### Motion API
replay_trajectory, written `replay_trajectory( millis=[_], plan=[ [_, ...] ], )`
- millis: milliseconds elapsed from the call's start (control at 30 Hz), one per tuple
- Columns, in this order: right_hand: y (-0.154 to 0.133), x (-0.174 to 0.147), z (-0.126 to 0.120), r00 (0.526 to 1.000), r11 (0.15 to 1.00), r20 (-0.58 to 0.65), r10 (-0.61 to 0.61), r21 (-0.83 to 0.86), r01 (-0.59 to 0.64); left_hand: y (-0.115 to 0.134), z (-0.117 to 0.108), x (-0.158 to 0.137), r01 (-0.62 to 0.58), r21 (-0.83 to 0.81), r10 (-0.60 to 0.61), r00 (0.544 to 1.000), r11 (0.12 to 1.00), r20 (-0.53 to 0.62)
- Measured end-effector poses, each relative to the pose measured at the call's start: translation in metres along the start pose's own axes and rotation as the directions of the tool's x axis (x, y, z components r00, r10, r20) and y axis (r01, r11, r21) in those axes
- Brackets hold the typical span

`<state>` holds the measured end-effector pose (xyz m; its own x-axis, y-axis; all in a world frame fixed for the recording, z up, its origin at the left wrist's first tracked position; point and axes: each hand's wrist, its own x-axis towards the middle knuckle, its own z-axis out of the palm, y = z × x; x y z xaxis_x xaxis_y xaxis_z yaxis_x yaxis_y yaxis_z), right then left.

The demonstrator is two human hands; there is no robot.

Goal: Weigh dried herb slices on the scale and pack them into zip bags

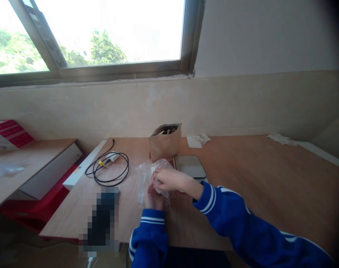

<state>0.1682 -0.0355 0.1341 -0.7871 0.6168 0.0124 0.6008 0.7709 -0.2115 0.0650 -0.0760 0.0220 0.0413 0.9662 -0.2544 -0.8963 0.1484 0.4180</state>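
Observation:
Both of my hands meet at a clear plastic zip bag with a red seal line (161, 163) over the wooden table. My right hand (168, 179) comes in from the right, its fingers closed on the bag's red edge. Below it, my left hand (154, 197) is wrapped round the lower part of the bag, its fingers partly hidden by the plastic. More clear plastic bags (141, 178) lie just left of my hands. Behind them stands an open brown paper pouch (165, 145) with brownish pieces inside. A flat scale with a grey top (189, 166) sits beside my right wrist.
On the left of the table (259, 178) lie a coiled black cable (127, 169) and a white adapter (113, 156). A blurred-out dark device (102, 216) rests at the front left edge. Crumpled white tissue (201, 139) lies by the wall. Another table (54, 149) stands left.

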Motion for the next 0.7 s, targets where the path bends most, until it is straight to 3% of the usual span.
replay_trajectory(
  millis=[233,333,567,700],
  plan=[
    [0.002,-0.007,0.010,0.998,0.995,0.054,-0.028,-0.092,0.033,0.003,-0.003,0.000,0.030,-0.046,-0.031,0.999,0.998,-0.018],
    [0.006,-0.009,0.009,0.997,0.993,-0.005,-0.079,-0.084,0.078,0.003,-0.008,0.003,0.012,-0.095,-0.012,1.000,0.995,0.000],
    [0.017,-0.018,0.007,0.999,0.970,-0.023,-0.041,0.237,0.045,0.001,-0.024,0.012,0.026,-0.059,-0.020,0.995,0.998,0.097],
    [0.022,-0.023,-0.014,0.972,0.865,-0.234,-0.005,0.487,0.121,-0.001,-0.015,0.011,-0.012,-0.073,0.017,0.998,0.997,0.061]
  ],
)
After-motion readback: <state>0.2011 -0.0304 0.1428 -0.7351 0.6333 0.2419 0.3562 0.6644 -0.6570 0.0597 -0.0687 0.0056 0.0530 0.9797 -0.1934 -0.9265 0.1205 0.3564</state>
